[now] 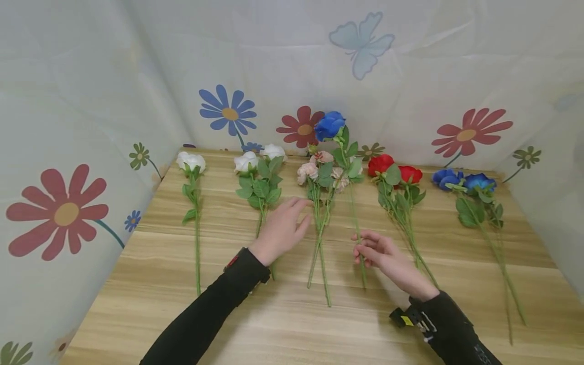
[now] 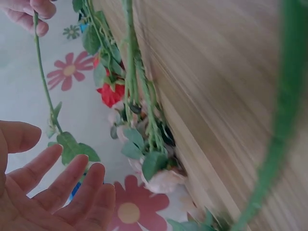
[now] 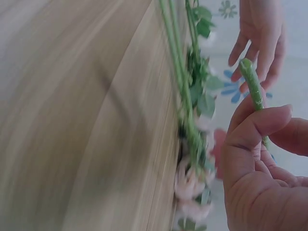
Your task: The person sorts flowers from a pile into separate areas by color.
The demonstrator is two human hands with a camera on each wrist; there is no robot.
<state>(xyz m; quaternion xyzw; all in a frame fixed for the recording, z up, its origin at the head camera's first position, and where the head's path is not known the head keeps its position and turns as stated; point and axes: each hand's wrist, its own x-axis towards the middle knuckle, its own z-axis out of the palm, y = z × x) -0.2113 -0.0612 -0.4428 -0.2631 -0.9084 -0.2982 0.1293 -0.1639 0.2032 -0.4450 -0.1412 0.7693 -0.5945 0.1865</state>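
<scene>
My right hand [image 1: 385, 256] pinches the lower stem of a blue rose [image 1: 330, 125], which is raised off the table with its bloom at the top. In the right wrist view the cut end of the green stem [image 3: 250, 79] sticks out past thumb and forefinger. My left hand [image 1: 284, 225] is held over the table, between the white roses and the pale pink flowers. Its fingers [image 2: 72, 178] are spread and hold nothing in the left wrist view. Pale pink flowers [image 1: 307, 172] lie in the middle, stems crossed, partly behind the blue rose's leaves.
A single white rose [image 1: 191, 161] lies far left, and white roses [image 1: 246, 161] lie right of it. Red roses [image 1: 380, 165] and blue roses [image 1: 479, 181] lie to the right. The wooden table [image 1: 283, 324] meets a flower-printed cloth [image 1: 274, 56] at its back edge.
</scene>
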